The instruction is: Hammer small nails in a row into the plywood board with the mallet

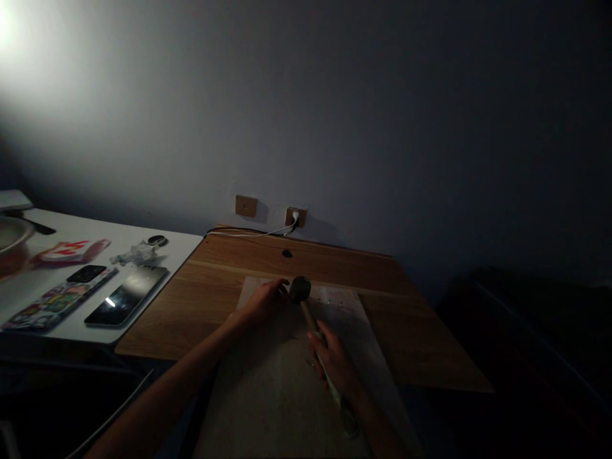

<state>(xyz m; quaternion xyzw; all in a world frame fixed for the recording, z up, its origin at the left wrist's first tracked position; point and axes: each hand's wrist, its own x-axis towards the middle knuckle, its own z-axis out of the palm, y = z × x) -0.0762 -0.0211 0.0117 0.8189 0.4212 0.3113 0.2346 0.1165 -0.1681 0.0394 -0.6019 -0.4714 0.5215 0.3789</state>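
Observation:
A mallet [300,290] with a dark round head and a pale handle is in my right hand [332,357], whose fingers wrap round the handle. Its head is low over the far part of a pale wooden board [268,395]. Just left of the head, my left hand [268,298] rests at the board with thumb and fingers curled together. Whatever the left fingertips hold, if anything, is too dark and small to make out. A few tiny bright bits [340,304] show on the board right of the mallet head.
The board lies on a brown wooden desk [191,306] against the wall. On the white table [176,239] at left are a phone [127,296], a patterned case [52,303], a red-and-white packet [71,250], crumpled plastic [138,253] and a bowl [14,239]. A white cable [248,234] runs to the socket.

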